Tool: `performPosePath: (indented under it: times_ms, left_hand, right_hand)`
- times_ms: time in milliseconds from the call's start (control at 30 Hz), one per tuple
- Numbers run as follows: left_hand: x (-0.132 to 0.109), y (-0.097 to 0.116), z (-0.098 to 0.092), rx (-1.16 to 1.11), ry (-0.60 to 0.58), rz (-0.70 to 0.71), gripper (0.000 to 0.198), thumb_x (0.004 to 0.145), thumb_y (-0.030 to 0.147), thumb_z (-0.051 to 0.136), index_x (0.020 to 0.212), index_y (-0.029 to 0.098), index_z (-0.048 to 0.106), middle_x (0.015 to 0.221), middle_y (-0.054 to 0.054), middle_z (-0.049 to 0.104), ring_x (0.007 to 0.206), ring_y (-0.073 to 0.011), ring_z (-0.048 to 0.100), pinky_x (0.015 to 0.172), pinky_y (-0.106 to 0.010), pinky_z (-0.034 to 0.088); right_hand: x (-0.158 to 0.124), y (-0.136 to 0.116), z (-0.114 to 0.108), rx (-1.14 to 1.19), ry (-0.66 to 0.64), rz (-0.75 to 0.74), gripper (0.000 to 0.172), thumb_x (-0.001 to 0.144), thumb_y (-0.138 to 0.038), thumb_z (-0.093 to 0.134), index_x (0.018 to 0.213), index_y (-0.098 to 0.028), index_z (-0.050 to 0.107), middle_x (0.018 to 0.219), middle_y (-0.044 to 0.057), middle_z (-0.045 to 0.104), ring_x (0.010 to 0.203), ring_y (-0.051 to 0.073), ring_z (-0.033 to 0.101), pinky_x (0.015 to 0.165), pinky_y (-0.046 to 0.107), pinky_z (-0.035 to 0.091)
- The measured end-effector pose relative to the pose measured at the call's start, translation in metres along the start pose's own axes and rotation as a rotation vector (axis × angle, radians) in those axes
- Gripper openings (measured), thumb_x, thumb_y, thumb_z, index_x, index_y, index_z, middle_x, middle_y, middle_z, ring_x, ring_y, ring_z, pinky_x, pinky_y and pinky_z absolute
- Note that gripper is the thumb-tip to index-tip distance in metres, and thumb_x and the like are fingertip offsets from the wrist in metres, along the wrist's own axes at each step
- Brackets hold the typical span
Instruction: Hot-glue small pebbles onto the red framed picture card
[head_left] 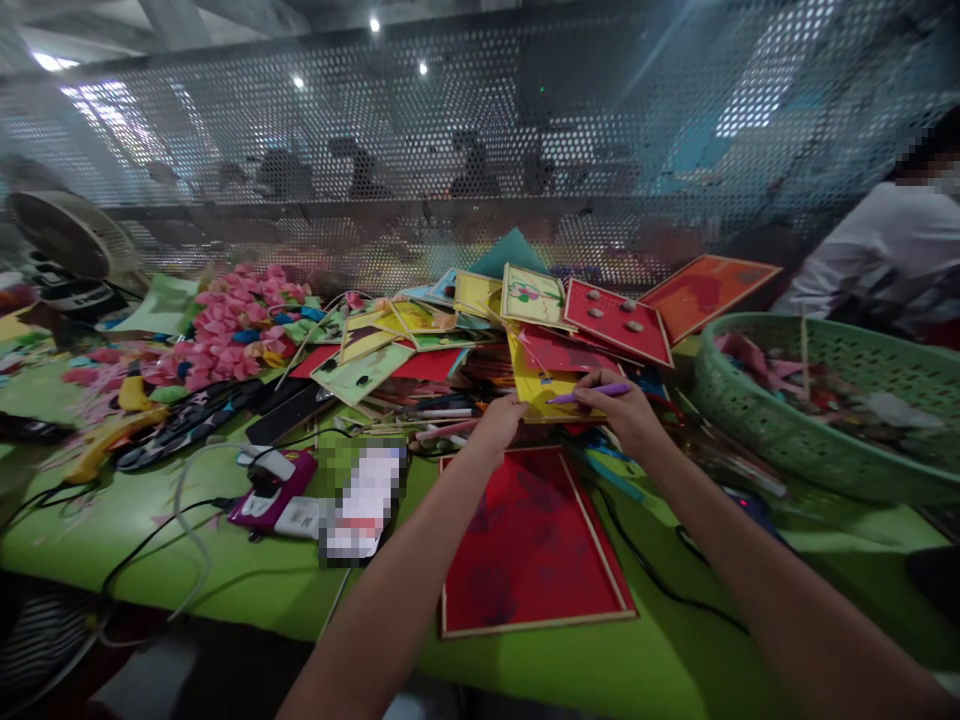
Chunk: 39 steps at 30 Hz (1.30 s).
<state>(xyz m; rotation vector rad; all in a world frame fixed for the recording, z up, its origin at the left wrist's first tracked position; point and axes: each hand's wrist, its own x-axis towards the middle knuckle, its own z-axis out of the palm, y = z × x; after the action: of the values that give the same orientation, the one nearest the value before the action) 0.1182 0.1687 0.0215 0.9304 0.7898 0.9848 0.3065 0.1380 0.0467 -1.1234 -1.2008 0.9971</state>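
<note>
My right hand point(626, 408) is closed round a purple pen point(589, 393), held level over a yellow card point(541, 392) in a heap of coloured framed cards. My left hand point(499, 420) reaches into the same heap beside it, fingers curled down among pens and sticks point(442, 410); what it grips, if anything, is hidden. A red framed board point(534, 545) lies flat on the green table point(225, 560) under both forearms.
A green plastic basket point(795, 430) of scraps stands at the right. Pink paper flowers point(232, 335) are piled at the left, with a fan point(71, 235) behind. A purple device point(274, 490) and cables lie near the front. A person in white point(892, 245) sits far right. A perforated metal screen runs behind.
</note>
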Motion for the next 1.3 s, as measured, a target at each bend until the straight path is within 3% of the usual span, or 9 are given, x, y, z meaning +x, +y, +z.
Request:
performPosePath:
  times_ms: [467, 1300]
  left_hand:
    - [0.0036, -0.0032, 0.0013, 0.044, -0.004, -0.022, 0.012, 0.067, 0.014, 0.058, 0.072, 0.016, 0.069, 0.076, -0.006, 0.075, 0.087, -0.0243, 0.07, 0.088, -0.037, 0.054]
    - [0.0057, -0.0066, -0.0015, 0.057, -0.023, 0.001, 0.015, 0.067, 0.017, 0.063, 0.078, 0.016, 0.074, 0.083, -0.007, 0.077, 0.089, -0.0246, 0.071, 0.089, -0.037, 0.055]
  right_hand:
    - [0.0009, 0.0006, 0.0045, -0.007, -0.013, -0.003, 0.038, 0.061, -0.049, 0.088, 0.076, -0.022, 0.066, 0.068, 0.001, 0.068, 0.062, 0.016, 0.062, 0.06, 0.027, 0.05]
    - [0.0029, 0.0008, 0.0045, -0.03, -0.057, 0.034, 0.028, 0.063, -0.041, 0.084, 0.072, -0.022, 0.064, 0.062, -0.001, 0.065, 0.058, 0.016, 0.06, 0.056, 0.027, 0.048]
